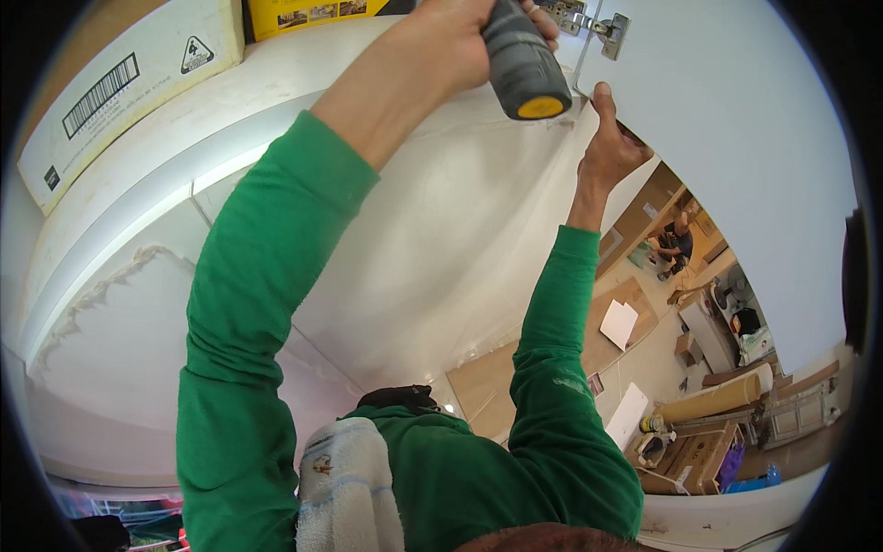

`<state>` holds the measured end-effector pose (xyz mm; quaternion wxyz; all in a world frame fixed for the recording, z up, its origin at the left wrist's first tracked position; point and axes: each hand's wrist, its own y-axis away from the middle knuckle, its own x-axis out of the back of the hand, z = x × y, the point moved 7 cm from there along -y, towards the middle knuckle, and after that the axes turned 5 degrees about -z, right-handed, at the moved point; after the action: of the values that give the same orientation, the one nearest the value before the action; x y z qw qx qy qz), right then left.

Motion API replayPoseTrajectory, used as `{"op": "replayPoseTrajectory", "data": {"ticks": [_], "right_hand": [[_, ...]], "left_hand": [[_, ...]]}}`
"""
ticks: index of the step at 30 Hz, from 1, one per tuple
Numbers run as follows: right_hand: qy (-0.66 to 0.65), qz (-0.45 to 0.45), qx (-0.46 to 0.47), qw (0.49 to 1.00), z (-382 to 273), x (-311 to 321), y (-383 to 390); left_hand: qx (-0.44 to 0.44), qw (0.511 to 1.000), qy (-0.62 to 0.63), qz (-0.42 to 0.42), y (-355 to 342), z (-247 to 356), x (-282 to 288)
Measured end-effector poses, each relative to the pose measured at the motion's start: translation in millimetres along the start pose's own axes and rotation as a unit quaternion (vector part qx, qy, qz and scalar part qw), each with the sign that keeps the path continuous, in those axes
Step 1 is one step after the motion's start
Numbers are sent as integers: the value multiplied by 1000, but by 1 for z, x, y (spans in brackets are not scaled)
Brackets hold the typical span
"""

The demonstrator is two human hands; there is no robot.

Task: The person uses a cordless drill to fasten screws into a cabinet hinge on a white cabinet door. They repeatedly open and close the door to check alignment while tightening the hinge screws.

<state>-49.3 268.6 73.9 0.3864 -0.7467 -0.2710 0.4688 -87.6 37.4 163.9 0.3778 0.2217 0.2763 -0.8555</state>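
Observation:
My left hand (455,46) is raised overhead and closed around a tool's grey handle with a yellow end cap (526,69); the tool's tip is hidden behind the hand. It points at a metal hinge (602,26) on the top corner of a white cabinet door (736,138). Just below the hinge, my right hand (612,147) grips the door's edge, thumb up along it. Both arms wear green sleeves.
A white cabinet body (414,248) fills the middle. On top of it lie a white cardboard box (120,83) and a yellow box (313,14). Far below are flat cardboard sheets (607,322), a cardboard tube (713,397), boxes and a seated person (676,244). A white towel (349,488) hangs on my shoulder.

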Motion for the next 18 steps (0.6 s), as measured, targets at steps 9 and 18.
{"op": "replayPoseTrajectory", "data": {"ticks": [9,18], "right_hand": [[279,-100,-204,933,-94,5,82],[-56,-178,256,949,-135,-119,52]], "left_hand": [[-15,999,9,44,6,1,-1],[-4,998,58,-4,17,5,-2]]}}
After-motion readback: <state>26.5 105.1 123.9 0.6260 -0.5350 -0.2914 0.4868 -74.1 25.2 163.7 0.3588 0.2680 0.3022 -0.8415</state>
